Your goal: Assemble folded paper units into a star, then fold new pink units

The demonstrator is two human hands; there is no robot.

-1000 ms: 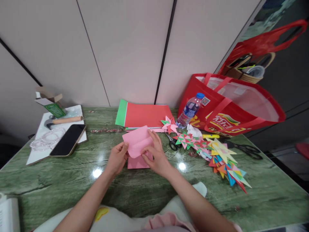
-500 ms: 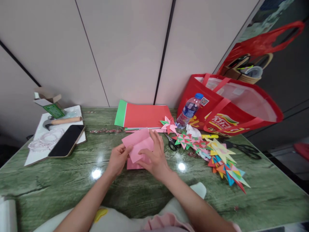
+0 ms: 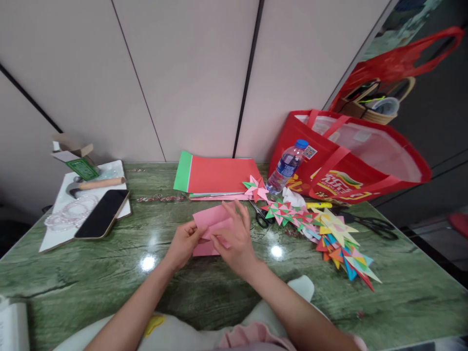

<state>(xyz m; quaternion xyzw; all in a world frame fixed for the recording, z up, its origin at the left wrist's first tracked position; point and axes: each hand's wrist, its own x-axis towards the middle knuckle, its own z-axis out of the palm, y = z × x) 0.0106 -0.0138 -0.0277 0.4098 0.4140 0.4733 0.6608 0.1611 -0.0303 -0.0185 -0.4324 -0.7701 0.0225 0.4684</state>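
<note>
A creased sheet of pink paper (image 3: 210,217) is held between my two hands, just above the table. My left hand (image 3: 185,242) pinches its left edge between thumb and fingers. At the right side, my right hand (image 3: 236,239) has thumb and forefinger closed on the paper, partly hiding it, with the other fingers raised. Beneath them another pink paper (image 3: 205,249) lies on the table. Beyond my hands rests a stack of coloured paper (image 3: 223,174), red on top with a green strip at the left. A folded pink and green paper star (image 3: 256,188) leans at its right corner.
Right of my hands lie scissors (image 3: 262,218), folded paper stars (image 3: 292,214), larger black scissors (image 3: 373,225) and a water bottle (image 3: 285,168) before a red bag (image 3: 351,161). On the left are a phone (image 3: 102,214), a sickle (image 3: 100,183) and a green box (image 3: 82,165).
The pink sheet has come lower and turned flatter, more level than before. My left hand has shifted slightly right, and my right thumb and forefinger have closed on the paper.
</note>
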